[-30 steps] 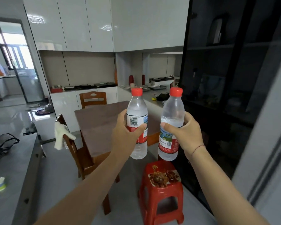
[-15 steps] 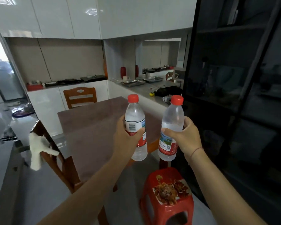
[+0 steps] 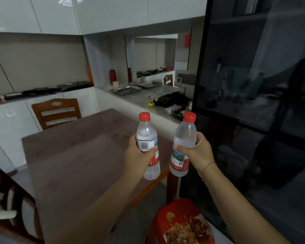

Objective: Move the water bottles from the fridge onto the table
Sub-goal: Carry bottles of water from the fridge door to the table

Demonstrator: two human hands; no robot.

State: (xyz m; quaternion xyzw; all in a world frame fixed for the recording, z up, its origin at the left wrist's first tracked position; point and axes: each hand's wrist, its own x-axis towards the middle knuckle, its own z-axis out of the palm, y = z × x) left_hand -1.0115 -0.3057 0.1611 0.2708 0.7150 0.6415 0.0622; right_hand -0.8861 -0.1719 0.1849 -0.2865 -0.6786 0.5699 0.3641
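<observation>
The left hand point(image 3: 139, 156) is gripping one red-capped water bottle point(image 3: 148, 147) over the brown counter point(image 3: 74, 155); the right hand point(image 3: 199, 154) is gripping a second bottle point(image 3: 183, 143) just beside it.

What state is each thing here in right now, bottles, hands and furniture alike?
Left hand: closed around a bottle.
Right hand: closed around a bottle.
Left bottle: capped, upright, held above the table.
Right bottle: capped, slightly tilted, held off the table's edge.
Table: bare.
Red stool: standing, scraps on top.
</observation>
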